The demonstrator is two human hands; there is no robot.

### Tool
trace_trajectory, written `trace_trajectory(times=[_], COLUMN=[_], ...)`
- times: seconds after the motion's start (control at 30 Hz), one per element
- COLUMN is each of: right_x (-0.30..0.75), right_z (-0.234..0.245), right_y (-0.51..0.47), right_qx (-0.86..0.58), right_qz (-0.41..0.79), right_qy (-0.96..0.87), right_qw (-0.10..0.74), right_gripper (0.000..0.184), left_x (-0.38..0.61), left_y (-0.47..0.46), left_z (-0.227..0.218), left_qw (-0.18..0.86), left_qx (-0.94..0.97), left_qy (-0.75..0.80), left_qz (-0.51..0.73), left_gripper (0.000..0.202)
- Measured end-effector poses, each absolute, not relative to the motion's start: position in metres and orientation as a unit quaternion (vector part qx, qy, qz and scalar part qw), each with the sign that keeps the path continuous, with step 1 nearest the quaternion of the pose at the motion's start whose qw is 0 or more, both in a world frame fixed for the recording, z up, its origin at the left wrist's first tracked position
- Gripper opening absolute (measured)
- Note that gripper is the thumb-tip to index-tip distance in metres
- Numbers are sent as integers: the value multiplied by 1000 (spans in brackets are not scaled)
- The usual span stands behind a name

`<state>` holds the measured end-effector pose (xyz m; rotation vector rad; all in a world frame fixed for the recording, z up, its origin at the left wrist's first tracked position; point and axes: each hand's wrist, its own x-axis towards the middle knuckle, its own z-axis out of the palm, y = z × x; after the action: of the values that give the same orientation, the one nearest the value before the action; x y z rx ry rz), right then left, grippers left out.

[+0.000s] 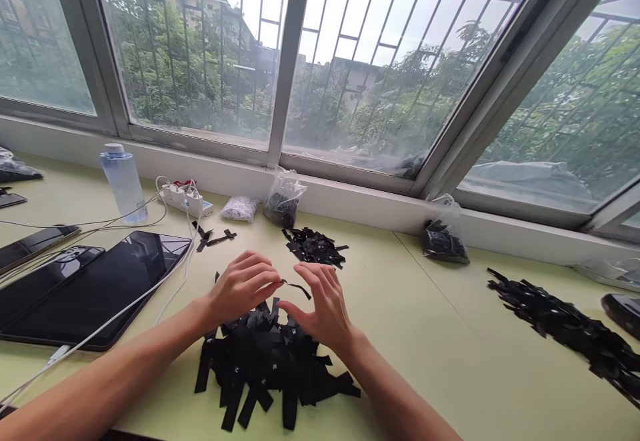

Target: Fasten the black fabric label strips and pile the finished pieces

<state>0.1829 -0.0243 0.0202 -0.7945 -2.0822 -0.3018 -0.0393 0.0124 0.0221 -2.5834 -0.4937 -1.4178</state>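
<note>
My left hand (pixel 247 288) pinches one end of a thin black fabric strip (pixel 299 288), which stretches out to the right from its fingertips. Facing it, my right hand (pixel 323 304) has its thumb and fingers apart around the strip's free end; I see nothing gripped in it. Both hands hover over a heap of black fabric strips (pixel 270 361), some marked with a small white letter M. Behind the hands lies a smaller pile of black strips (pixel 315 246).
At left are a black tablet (pixel 100 294), phones (pixel 37 248), cables, a water bottle (pixel 123 184) and a white power strip (pixel 187 200). Clear plastic bags (pixel 283 201) stand by the window sill. A long pile of black strips (pixel 565 328) lies at right.
</note>
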Motion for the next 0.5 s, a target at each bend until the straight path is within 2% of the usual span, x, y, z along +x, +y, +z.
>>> trace_trajectory(times=[0.27, 0.5], right_x=[177, 182], right_z=[18, 11], right_y=[-24, -22], right_qx=[-291, -276], right_qz=[-127, -108], right_qy=[-839, -846], right_qw=[441, 443], right_gripper=[27, 28], left_x=[-37, -36], left_y=[10, 10], left_z=[23, 21], left_qw=[90, 71], left_qx=[-869, -868], left_qy=[-150, -145], left_qz=[-462, -470], left_gripper=[14, 15])
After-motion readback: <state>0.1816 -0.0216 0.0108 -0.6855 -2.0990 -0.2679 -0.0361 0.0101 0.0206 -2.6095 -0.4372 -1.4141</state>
